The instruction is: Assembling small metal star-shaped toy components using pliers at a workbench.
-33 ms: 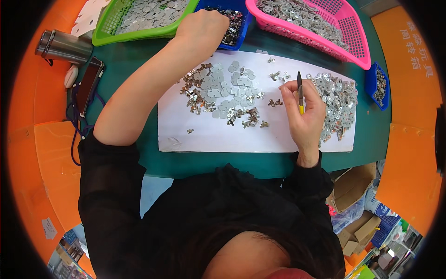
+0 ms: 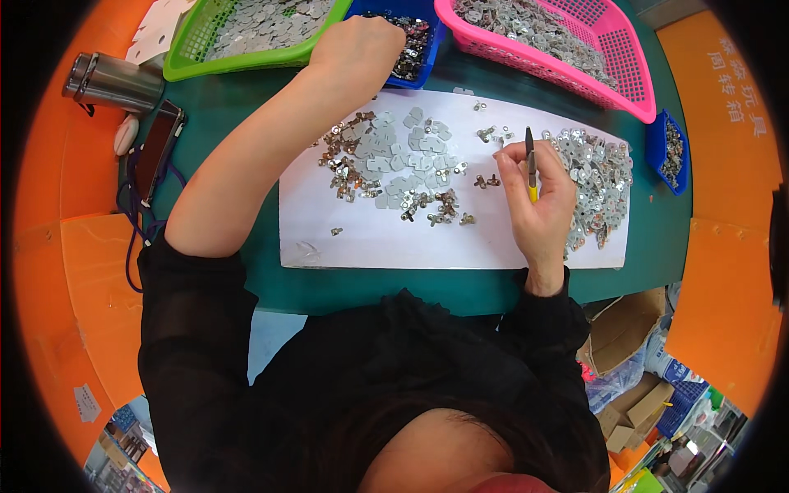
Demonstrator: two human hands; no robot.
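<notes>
My left hand [image 2: 359, 51] reaches over the far blue bin [image 2: 422, 80], which holds small dark and shiny metal parts [image 2: 413, 51]. Its fingers point down into the bin and are hidden behind the back of the hand. On the right, my right hand [image 2: 542, 193] is closed round a slim tool with a dark pointed tip and a yellow grip [image 2: 532, 168]. The tip points away from me. Below it lies a white board [image 2: 485, 242], bearing flat grey metal plates [image 2: 423, 156], small brass-coloured and silver fittings [image 2: 444, 209], and a heap of silver pieces [image 2: 598, 177] at the right.
A green basket [image 2: 246, 64] of flat plates and a pink basket [image 2: 567, 92] of metal pieces stand at the back. A small blue bin [image 2: 667, 152] sits at the right edge. On the left are a steel flask [image 2: 123, 82] and a phone [image 2: 156, 156] with a cord.
</notes>
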